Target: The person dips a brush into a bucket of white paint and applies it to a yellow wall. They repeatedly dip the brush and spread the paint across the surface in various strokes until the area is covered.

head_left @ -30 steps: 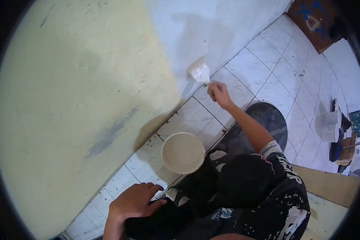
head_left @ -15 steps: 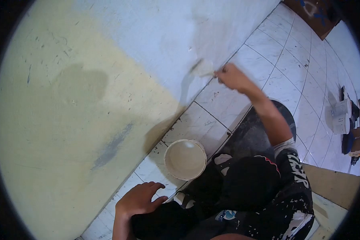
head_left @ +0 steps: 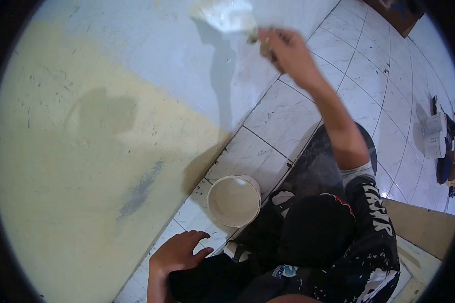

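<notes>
My right hand is raised at the wall, fingers closed around the handle of a wide paintbrush. The brush's broad, pale head looks wet and shiny against the white-painted part of the wall, and its shadow falls below it. My left hand rests by my knee with thumb and fingers apart, holding nothing. Just beyond it on the floor stands a round bucket with cream-white paint inside.
Yellow wall with a grey patch fills the left side. White floor tiles run along its base. A brown box stands at the far top right. White containers and other items sit at the right edge.
My right hand has swept the brush up and to the left along the wall, away from the floor edge. My left hand and the bucket have barely shifted.
</notes>
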Demonstrator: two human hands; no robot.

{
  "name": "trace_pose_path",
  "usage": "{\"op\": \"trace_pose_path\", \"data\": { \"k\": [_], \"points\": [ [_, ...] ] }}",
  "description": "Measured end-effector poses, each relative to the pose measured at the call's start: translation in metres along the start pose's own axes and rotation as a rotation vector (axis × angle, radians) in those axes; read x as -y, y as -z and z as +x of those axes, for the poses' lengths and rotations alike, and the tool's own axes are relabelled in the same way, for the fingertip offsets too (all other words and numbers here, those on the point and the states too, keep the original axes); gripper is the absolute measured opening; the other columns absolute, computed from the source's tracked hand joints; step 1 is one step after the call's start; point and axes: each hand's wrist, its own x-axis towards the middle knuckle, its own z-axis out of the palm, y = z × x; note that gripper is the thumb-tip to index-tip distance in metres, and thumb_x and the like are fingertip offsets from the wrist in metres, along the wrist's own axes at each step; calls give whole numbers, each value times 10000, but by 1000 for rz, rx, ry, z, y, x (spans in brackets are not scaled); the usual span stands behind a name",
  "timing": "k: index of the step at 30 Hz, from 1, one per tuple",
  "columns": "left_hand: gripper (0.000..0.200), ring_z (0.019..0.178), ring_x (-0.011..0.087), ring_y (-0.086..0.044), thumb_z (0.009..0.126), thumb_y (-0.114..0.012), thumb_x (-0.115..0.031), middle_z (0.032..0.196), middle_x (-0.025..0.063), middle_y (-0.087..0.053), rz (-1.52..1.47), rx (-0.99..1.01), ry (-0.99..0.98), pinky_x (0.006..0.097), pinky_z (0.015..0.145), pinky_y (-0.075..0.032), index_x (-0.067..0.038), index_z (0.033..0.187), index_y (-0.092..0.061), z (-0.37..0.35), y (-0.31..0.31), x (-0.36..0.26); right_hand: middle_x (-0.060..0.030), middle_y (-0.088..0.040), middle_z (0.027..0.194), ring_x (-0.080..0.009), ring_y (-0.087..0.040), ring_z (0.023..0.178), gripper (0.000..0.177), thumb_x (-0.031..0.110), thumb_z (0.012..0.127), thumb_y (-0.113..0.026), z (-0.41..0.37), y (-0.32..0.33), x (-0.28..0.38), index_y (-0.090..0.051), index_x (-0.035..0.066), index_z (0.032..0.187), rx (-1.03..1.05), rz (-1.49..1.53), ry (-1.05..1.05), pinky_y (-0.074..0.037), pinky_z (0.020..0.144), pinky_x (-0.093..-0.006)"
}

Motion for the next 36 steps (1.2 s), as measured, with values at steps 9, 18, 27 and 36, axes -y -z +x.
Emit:
{"op": "trace_pose_path", "data": {
  "k": [9,18,27,36],
  "points": [
    [535,1156,383,-571,971,-536,-460,1231,202,-621,-4,7,0,436,995,-452,-40,1301,-553,2,-5,0,25,-498,622,-51,-391,514,375,328,1007,-528,-57,3,-166,-657,-10,905,61,3,-356,-323,468,-249],
    [529,1110,358,-613,969,-561,-464,1207,213,-627,62,-13,-46,409,946,-495,-47,1296,-553,-1,-13,1,-64,-552,599,-137,-461,444,319,260,923,-590,-7,37,-75,-664,-33,823,105,-345,-508,-346,390,-314],
    [530,1116,362,-608,970,-562,-463,1210,213,-627,51,9,-48,409,956,-488,-42,1293,-555,-5,-11,-1,23,-474,591,-33,-311,430,306,269,967,-570,36,47,149,-652,-19,908,105,-476,-56,-230,384,-219],
    [570,1090,397,-601,968,-518,-485,1175,224,-632,47,-5,-71,454,957,-478,-37,1320,-541,-11,-8,1,26,-479,603,-43,-336,439,385,384,988,-547,28,28,97,-649,24,899,-113,-39,78,-242,405,-234]
  ]
}}
